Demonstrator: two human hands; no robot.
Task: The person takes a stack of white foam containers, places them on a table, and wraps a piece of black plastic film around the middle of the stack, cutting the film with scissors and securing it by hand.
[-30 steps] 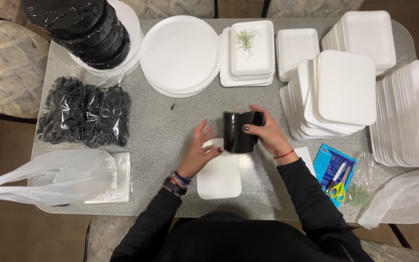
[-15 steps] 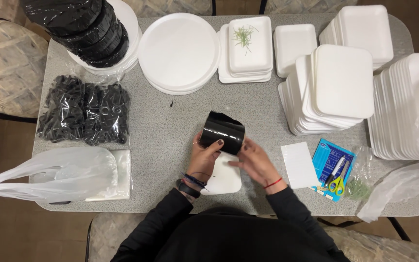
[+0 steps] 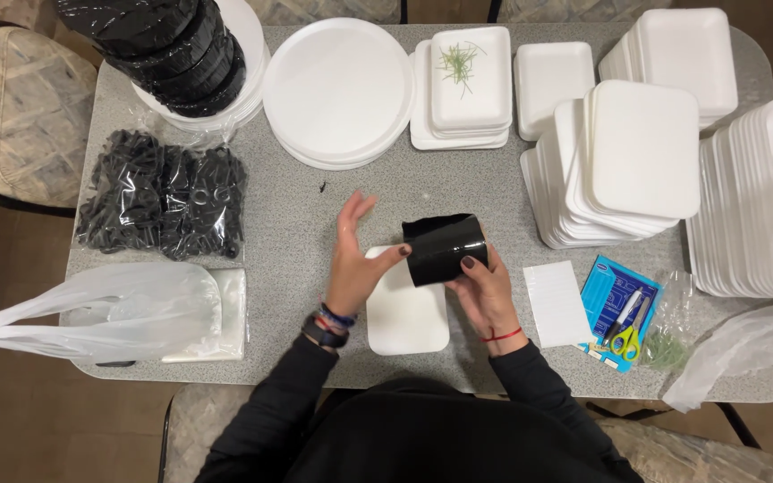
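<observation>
Lying over a bare white tray [image 3: 407, 313], a black roll [image 3: 445, 248] is gripped by the right hand [image 3: 485, 291]; the left hand [image 3: 355, 255], fingers spread, only touches it. Wrapping seems unstarted.

That black roll [image 3: 445, 249] looks like glossy, smooth plastic film, the white trays [image 3: 641, 148] are matt foam, the table [image 3: 315, 224] is speckled grey laminate, and the bag [image 3: 109, 309] on the left is thin, crinkly, see-through plastic.
</observation>
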